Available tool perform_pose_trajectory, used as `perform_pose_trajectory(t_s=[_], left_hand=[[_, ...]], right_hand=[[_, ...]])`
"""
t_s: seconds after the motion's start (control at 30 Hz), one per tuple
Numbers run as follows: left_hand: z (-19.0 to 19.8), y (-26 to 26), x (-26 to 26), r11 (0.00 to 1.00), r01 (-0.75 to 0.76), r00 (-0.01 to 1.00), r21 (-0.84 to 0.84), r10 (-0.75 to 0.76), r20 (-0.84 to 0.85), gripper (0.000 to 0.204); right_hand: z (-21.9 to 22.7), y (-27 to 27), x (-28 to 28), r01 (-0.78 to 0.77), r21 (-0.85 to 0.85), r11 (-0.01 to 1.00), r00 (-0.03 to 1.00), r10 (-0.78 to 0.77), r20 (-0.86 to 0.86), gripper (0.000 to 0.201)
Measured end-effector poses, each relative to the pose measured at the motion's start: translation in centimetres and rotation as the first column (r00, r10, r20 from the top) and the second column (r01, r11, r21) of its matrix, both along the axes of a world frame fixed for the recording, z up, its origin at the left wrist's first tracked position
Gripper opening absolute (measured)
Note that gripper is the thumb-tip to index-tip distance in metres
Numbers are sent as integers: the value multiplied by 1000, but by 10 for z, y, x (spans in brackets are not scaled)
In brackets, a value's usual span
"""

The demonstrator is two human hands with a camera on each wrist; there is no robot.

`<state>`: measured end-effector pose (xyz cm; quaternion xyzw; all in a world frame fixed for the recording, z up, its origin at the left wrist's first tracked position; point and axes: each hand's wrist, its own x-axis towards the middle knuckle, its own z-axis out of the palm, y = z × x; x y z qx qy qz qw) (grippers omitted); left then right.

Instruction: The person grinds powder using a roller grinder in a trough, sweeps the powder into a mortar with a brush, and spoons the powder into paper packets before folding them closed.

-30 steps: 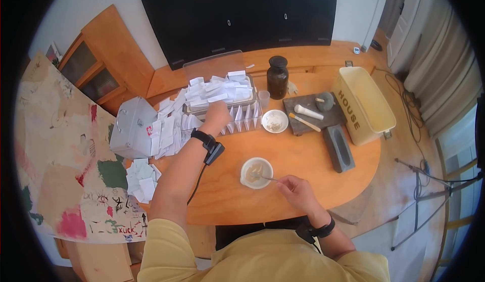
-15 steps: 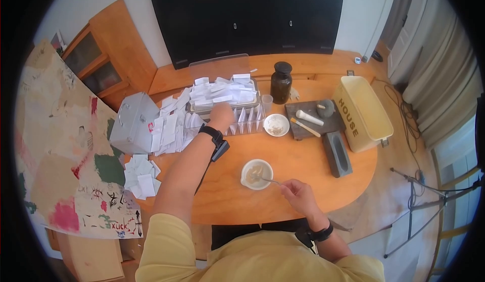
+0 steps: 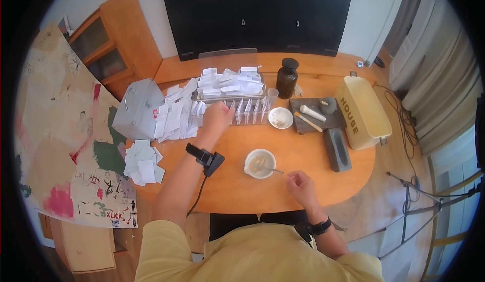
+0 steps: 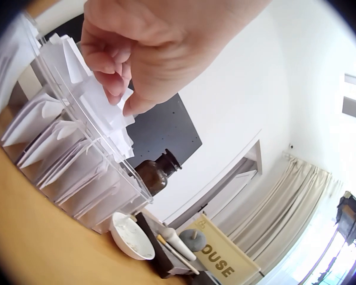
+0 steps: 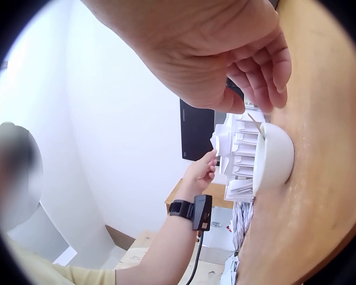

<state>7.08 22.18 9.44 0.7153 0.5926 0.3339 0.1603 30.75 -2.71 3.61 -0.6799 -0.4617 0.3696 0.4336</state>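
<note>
My left hand (image 3: 218, 120) is over a clear divided rack (image 4: 86, 222) of upright folded white paper packets (image 4: 86, 169). Its thumb and fingertips pinch a white paper packet (image 4: 115, 116) above the rack's edge. Near the table's front stands a white lipped mortar (image 3: 249, 173) with pale beige paste inside. A thin metal spoon (image 3: 275, 170) leans in it, handle over the rim towards the right. Just right of that handle my right hand (image 3: 303, 190) hovers with loosely bent fingers, holding nothing. In the right wrist view, the spoon handle (image 5: 256, 123) shows below the fingertips.
Behind the rack is a tray heaped with white packets (image 3: 230, 82). Loose papers (image 3: 174, 118) and a silver case (image 3: 139, 111) lie left. Rightward are a small white dish (image 3: 280, 125), dark bottle (image 3: 287, 80), brush and pestle on a dark slab, a grey trough (image 3: 336, 150) and cream bin (image 3: 371, 120).
My right hand has let go of the spoon, which now rests in the mortar, and drawn slightly away. My left hand stays at the rack; the head view has shifted a little.
</note>
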Motion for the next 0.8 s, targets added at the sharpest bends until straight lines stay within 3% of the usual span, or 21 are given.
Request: perform_pose_trajectory(t_s=[0.1,0.27,0.47,0.67,0.8], left_hand=[[1,-53,-12,993,1,998,-115,6,68,26],[-41,-125,-21,977,88,978,-195,-48,204,21],[-60,-170,-8,961,159,973,-227,-113,203,21],[-60,-152,-4,976,161,976,-150,-135,170,19],[-33,-78,-1,990,103,986,-96,-89,139,18]], right_hand=[[4,3,-8,-7,10,1000,995,6,101,24],[-1,13,-18,-61,-38,997,998,62,25,30],[2,24,-21,-81,-69,994,984,91,155,38],[0,30,-23,-57,-3,998,962,55,267,39],[-5,31,-18,-65,-61,996,955,79,287,36]])
